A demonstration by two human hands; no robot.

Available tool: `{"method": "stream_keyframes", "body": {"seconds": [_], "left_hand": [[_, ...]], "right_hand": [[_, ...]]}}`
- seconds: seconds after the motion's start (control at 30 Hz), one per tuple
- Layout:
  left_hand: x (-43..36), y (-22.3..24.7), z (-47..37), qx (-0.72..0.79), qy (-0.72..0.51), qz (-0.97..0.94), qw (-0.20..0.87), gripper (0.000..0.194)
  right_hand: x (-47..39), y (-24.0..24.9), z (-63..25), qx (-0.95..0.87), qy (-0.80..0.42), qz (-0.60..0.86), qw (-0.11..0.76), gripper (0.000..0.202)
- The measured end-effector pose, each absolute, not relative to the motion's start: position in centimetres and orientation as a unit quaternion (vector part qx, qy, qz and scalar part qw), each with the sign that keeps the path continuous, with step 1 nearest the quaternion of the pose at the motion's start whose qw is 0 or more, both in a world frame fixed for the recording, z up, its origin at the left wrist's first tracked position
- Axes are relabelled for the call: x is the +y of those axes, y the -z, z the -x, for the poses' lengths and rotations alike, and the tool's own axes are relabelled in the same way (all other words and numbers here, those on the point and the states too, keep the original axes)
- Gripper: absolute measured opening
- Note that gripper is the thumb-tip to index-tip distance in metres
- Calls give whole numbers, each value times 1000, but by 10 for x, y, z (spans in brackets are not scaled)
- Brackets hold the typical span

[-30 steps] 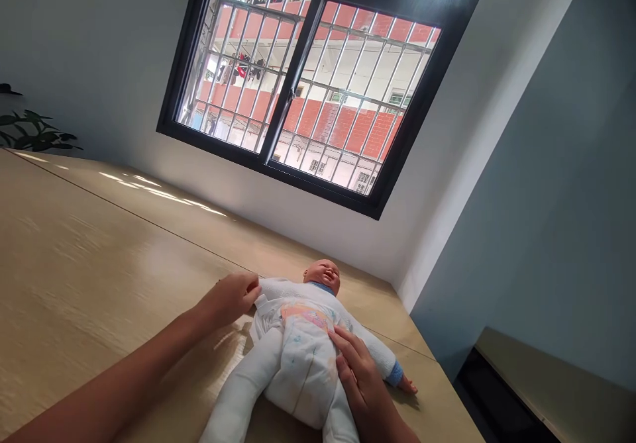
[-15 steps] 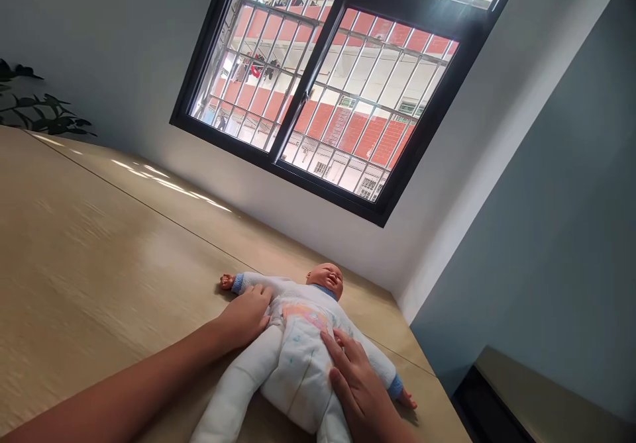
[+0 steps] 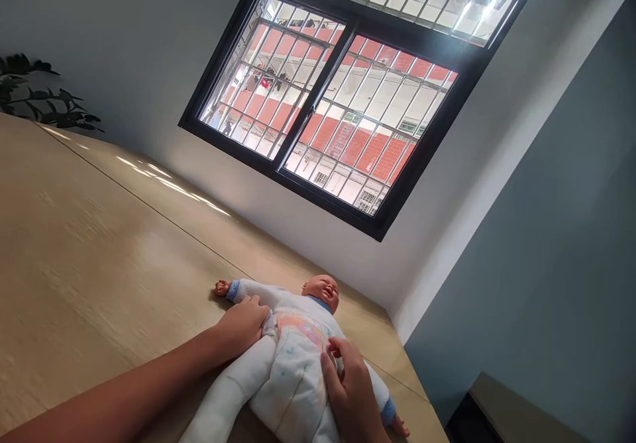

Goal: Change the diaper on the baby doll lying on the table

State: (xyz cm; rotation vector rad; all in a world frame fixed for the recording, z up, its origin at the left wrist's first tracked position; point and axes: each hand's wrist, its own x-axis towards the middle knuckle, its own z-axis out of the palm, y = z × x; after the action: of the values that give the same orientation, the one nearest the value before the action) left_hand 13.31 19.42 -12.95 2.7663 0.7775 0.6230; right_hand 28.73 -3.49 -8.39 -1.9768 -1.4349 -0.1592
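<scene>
A baby doll (image 3: 298, 337) lies on its back on the wooden table, arms spread, in a white top with blue cuffs and collar. A white diaper (image 3: 293, 377) with an orange and pink printed band covers its waist. At the diaper's left edge, my left hand (image 3: 243, 324) has its fingers curled, with the fingertips partly hidden behind the doll's side. My right hand (image 3: 350, 380) is at the right edge of the diaper, thumb on its front and fingers bent towards the side; what lies between them is hard to see.
The wooden table (image 3: 124, 264) reaches far to the left, with a thin seam along its back. Behind it are a wall and a barred window (image 3: 318, 105). A plant (image 3: 50, 98) stands at the far left, and a dark-fronted piece of furniture (image 3: 517, 410) at the lower right.
The view has shifted, so the window and doll sit lower. My right hand's fingers have bent from lying flatter on the diaper to curling at its edge. My left hand remains at the other side.
</scene>
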Motion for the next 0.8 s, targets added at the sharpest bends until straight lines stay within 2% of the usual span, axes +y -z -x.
{"method": "stream_keyframes", "body": {"seconds": [0.2, 0.5, 0.6, 0.73, 0.8], "left_hand": [[192, 128, -137, 268, -216, -932, 114, 28], [198, 135, -141, 260, -206, -937, 110, 26], [202, 135, -138, 251, -204, -939, 115, 24], [203, 127, -132, 264, -202, -935, 122, 21], [201, 122, -129, 292, -193, -930, 108, 24]], "right_hand": [[-18, 88, -284, -499, 54, 749, 432, 35], [-13, 91, -292, -477, 71, 768, 421, 29], [-20, 88, -311, -454, 79, 809, 364, 19], [-48, 85, -344, -417, 47, 885, 200, 7], [-66, 86, -360, -422, 40, 887, 182, 4]]}}
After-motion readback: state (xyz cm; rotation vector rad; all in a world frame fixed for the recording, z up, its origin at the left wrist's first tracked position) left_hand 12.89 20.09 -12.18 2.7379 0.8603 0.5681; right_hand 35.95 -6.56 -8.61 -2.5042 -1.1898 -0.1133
